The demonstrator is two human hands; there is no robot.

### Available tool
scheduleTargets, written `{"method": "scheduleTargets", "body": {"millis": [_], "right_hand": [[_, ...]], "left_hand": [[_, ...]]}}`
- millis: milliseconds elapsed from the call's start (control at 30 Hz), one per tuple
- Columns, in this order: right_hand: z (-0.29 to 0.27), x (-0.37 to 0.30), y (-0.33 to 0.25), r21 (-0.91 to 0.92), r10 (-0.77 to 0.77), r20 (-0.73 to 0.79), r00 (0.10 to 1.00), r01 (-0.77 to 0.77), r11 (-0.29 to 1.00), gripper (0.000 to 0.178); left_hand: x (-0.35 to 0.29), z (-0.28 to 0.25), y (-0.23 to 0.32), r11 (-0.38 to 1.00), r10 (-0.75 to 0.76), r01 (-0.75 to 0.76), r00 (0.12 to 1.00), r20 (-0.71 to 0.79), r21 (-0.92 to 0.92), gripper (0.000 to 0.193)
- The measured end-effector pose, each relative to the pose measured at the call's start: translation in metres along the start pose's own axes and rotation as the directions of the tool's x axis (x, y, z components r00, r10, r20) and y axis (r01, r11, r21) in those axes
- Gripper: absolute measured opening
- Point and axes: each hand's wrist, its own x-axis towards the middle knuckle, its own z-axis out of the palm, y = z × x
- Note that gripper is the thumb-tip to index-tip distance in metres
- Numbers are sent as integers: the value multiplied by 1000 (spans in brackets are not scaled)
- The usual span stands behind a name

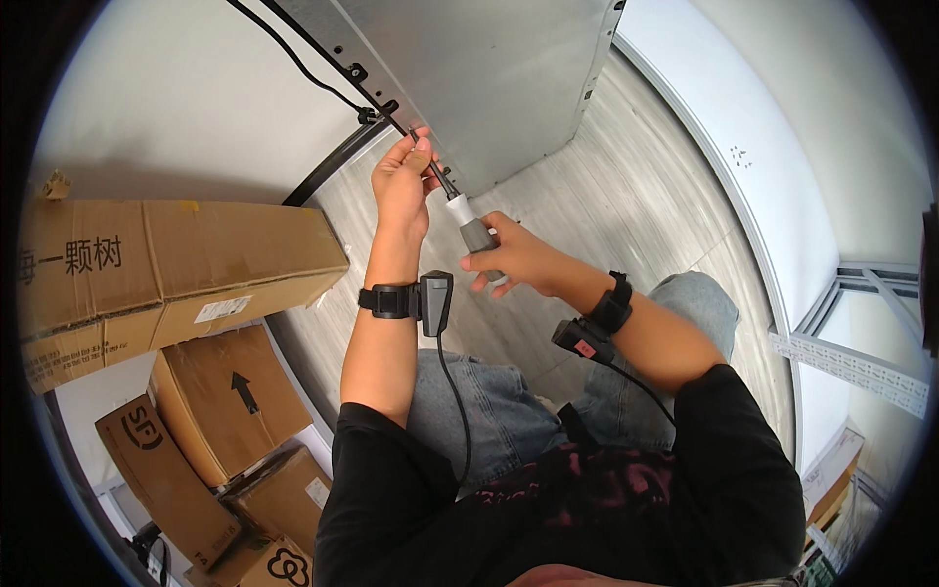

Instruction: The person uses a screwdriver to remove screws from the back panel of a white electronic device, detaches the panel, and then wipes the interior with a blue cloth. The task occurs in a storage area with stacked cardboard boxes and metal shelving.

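Screwdriver point(468, 227) up at twelve o'clock in the view, its grey and white handle clamped in the fingers of the right hand point(514, 259), the thin dark shaft running up and to the left toward the lower edge of the grey metal panel point(489, 78). The left hand point(401, 181) is right at the tip, fingers pinched together around the shaft where it meets the panel (whether a screw sits under them I cannot tell, it is too small and covered).

Outward from there: black wrist straps on both forearms, each with a small black unit and a cable point(455, 391) trailing down toward six o'clock. A black cord point(293, 54) runs along the panel edge at eleven. Cardboard boxes point(176, 264) stack up from nine round to seven.

The risk, as I read it: the tip could slip off and jab the guiding fingers, since they sit so close. A steep angle on the shaft could also let it skid and scratch the panel or snag that cord.
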Motion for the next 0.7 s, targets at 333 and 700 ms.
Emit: {"method": "scheduleTargets", "body": {"millis": [333,700], "right_hand": [[-10,6,6,-88,-81,65,995,86,992,38],[-18,3,-2,193,10,240,971,-58,979,47]], "left_hand": [[-1,8,2,999,13,-15,999,-44,-30,22],[3,-5,-2,998,29,-28,999,28,-54,21]]}}
